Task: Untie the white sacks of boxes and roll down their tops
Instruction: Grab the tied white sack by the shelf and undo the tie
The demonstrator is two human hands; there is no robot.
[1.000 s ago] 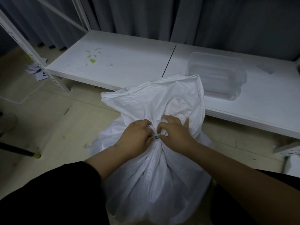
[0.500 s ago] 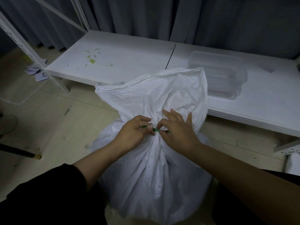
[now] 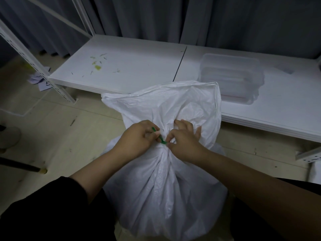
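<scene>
A full white sack point(image 3: 163, 192) stands on the floor between my arms, its neck gathered tight and its loose top point(image 3: 166, 105) flaring up above the neck. A thin green tie point(image 3: 159, 136) is wound round the neck. My left hand point(image 3: 137, 138) pinches one end of the tie. My right hand point(image 3: 184, 138) pinches the tie at the neck with thumb and forefinger, its other fingers spread against the sack's top. The sack's contents are hidden.
A low white shelf board point(image 3: 132, 70) runs behind the sack, with green scraps point(image 3: 97, 66) on it and a stack of clear plastic boxes point(image 3: 232, 77) to the right. A white perforated upright point(image 3: 34, 63) stands left. Grey curtains hang behind. A dark pole point(image 3: 22, 166) lies on the floor.
My left hand has drawn a longer piece of the green tie out to the left. The sack's loose top has risen and spread wider.
</scene>
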